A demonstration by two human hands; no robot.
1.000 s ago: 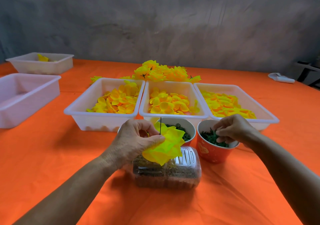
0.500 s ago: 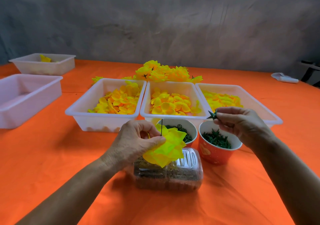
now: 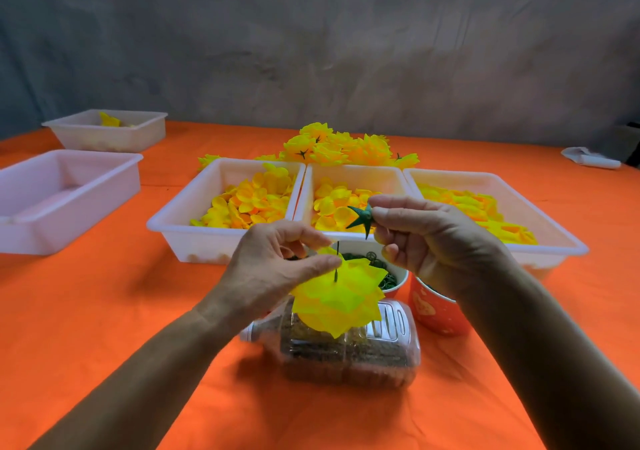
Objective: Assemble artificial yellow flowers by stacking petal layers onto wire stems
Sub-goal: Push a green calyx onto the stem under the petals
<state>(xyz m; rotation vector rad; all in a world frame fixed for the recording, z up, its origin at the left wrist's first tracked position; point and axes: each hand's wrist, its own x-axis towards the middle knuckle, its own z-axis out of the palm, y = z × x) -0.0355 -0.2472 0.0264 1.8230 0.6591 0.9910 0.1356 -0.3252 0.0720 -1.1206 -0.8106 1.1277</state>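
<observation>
My left hand (image 3: 273, 269) pinches a stack of yellow petal layers (image 3: 339, 297) threaded on a thin dark wire stem (image 3: 336, 259), whose tip sticks up above the petals. My right hand (image 3: 426, 242) pinches a small green star-shaped calyx (image 3: 362, 217) between thumb and forefinger, held just above and right of the wire tip, apart from it. Three white trays (image 3: 221, 238) of loose yellow petals stand side by side behind the hands. A pile of finished yellow flowers (image 3: 339, 148) lies beyond them.
A clear plastic bottle (image 3: 349, 352) lies on its side under the petals. A red paper cup (image 3: 436, 311) and a white cup of green rings (image 3: 391, 280) stand close behind it. Two more white trays (image 3: 62, 200) sit at the left on the orange cloth.
My right hand lifted out of the red cup with a green calyx and carried it left toward the wire tip. My left hand kept holding the petal stack.
</observation>
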